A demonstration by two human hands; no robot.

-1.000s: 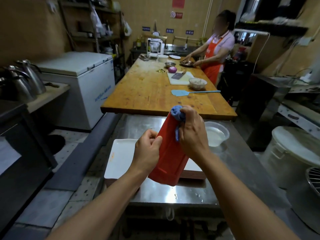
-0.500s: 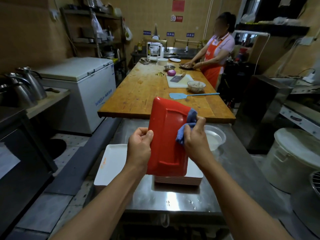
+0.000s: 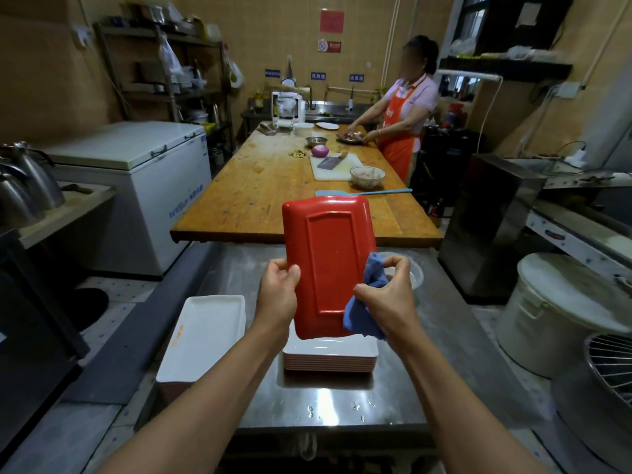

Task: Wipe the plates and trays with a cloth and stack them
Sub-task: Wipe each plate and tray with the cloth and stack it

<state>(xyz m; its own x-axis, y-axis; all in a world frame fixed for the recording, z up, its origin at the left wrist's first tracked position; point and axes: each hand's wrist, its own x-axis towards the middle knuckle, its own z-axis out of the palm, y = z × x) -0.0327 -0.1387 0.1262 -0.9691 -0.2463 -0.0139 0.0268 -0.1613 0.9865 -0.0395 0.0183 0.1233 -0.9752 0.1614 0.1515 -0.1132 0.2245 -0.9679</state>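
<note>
Gripping the upright red tray [image 3: 328, 265] by one edge, left hand [image 3: 277, 295] curled; right hand [image 3: 384, 299] bunches the blue cloth [image 3: 364, 318]. Hard wiping could twist the tray loose.

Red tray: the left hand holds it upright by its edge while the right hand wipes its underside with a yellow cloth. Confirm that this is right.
Not quite: the cloth is blue, not yellow, as the head view shows. The rest stands: the left hand holds the red tray upright by its edge, and the right hand grips the blue cloth against the tray's underside.
</note>
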